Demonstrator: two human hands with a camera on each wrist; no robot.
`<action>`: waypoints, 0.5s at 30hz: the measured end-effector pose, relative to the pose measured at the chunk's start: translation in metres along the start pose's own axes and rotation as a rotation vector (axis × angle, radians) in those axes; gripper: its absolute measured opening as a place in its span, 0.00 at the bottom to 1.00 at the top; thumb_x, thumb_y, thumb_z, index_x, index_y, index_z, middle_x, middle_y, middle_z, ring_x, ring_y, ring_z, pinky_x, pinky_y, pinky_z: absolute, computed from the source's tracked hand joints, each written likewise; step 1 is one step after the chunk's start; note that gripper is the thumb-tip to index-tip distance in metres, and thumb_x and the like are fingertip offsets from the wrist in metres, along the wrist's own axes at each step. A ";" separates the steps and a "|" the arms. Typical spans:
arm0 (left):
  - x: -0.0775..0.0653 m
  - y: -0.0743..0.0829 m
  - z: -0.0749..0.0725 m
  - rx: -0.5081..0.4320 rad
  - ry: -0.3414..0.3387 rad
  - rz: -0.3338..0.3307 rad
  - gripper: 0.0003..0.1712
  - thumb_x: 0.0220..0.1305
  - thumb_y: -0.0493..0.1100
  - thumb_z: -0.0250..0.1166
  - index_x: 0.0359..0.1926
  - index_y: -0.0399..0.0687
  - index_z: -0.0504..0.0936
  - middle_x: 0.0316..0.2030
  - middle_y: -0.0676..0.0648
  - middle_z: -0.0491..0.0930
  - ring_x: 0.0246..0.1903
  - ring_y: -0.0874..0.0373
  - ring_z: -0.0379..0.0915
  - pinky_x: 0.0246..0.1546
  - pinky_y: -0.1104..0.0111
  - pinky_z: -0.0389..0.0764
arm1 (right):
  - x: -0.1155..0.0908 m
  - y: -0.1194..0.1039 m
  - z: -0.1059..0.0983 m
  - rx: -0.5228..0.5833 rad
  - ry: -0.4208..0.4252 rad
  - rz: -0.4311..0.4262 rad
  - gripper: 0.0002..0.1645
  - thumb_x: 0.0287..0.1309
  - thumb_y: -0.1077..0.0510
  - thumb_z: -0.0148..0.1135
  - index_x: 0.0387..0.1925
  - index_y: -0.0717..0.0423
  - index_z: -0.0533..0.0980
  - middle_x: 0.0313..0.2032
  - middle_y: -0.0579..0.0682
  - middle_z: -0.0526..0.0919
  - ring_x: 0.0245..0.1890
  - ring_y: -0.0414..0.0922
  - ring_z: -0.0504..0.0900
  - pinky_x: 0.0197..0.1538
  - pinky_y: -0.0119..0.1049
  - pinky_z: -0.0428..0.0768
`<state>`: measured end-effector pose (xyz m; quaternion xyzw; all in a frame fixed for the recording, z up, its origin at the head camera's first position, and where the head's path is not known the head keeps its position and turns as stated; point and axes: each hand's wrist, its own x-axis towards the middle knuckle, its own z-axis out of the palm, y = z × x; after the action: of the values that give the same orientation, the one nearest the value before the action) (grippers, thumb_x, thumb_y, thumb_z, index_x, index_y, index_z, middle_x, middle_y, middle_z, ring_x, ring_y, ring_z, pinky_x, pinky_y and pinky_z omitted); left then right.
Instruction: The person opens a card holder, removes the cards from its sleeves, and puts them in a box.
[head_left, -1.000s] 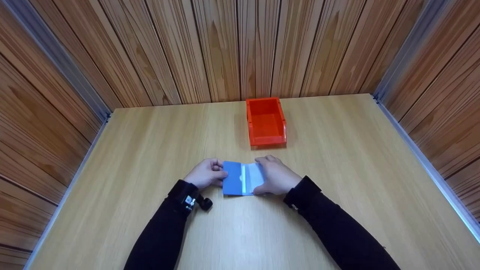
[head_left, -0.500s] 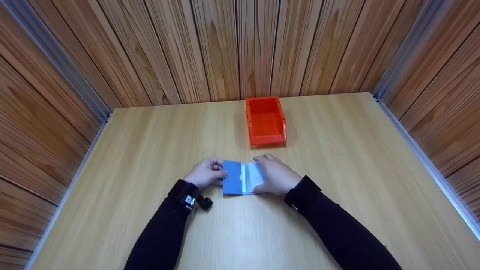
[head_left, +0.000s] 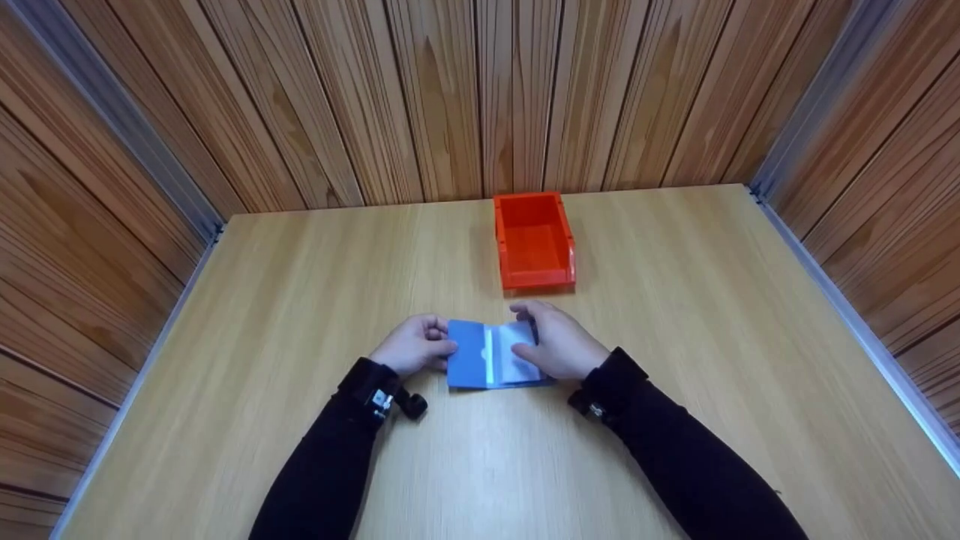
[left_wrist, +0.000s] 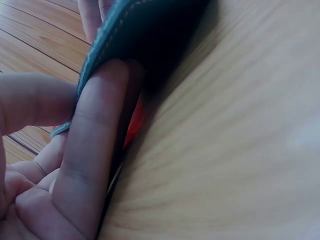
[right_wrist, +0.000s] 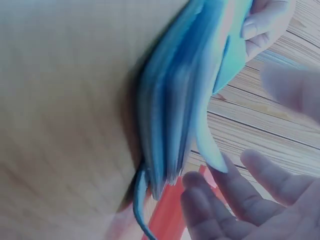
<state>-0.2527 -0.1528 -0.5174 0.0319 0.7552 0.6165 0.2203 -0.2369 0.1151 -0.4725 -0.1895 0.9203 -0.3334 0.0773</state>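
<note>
A small blue card holder [head_left: 468, 355] lies spread on the table, its stitched cover on the left and clear leaves [head_left: 514, 356] on the right. My left hand [head_left: 415, 345] pinches the cover's left edge, thumb on top and fingers beneath, as the left wrist view shows. My right hand [head_left: 559, 341] is over the right half with fingers spread. In the right wrist view its fingertips are at the curled corner of a raised leaf [right_wrist: 212, 145], while the blurred thumb [right_wrist: 290, 90] stands apart. A strap [right_wrist: 140, 200] sticks out beside the stacked leaves.
Behind the hands, a red open-front bin [head_left: 536, 244] stands on the wooden table [head_left: 337, 270]. Wood-plank walls [head_left: 420, 97] enclose the back and sides, with metal rails along the corners.
My right hand has shifted slightly right and its thumb has left the lower edge, so more of the right half shows. The left hand keeps its grip.
</note>
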 end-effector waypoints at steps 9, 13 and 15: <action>-0.001 0.001 0.000 -0.026 -0.011 -0.001 0.12 0.61 0.32 0.65 0.44 0.37 0.73 0.33 0.46 0.80 0.32 0.55 0.82 0.35 0.63 0.86 | -0.002 -0.009 -0.008 0.277 0.011 0.063 0.32 0.67 0.56 0.58 0.69 0.51 0.61 0.61 0.52 0.74 0.45 0.44 0.83 0.48 0.37 0.85; 0.000 -0.001 0.002 -0.072 -0.011 0.010 0.10 0.61 0.31 0.62 0.43 0.36 0.73 0.30 0.48 0.79 0.30 0.56 0.81 0.33 0.63 0.87 | -0.009 -0.017 -0.001 0.335 -0.043 -0.046 0.31 0.69 0.54 0.57 0.69 0.50 0.61 0.61 0.52 0.75 0.51 0.47 0.82 0.52 0.40 0.84; 0.001 -0.002 0.002 -0.091 -0.007 0.020 0.10 0.60 0.30 0.60 0.43 0.36 0.73 0.29 0.48 0.78 0.29 0.56 0.81 0.32 0.63 0.87 | -0.013 -0.022 0.005 0.275 -0.093 -0.114 0.31 0.69 0.51 0.57 0.69 0.52 0.63 0.62 0.52 0.75 0.57 0.48 0.80 0.57 0.43 0.81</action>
<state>-0.2519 -0.1509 -0.5198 0.0318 0.7251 0.6524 0.2181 -0.2174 0.1022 -0.4622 -0.2444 0.8492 -0.4508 0.1261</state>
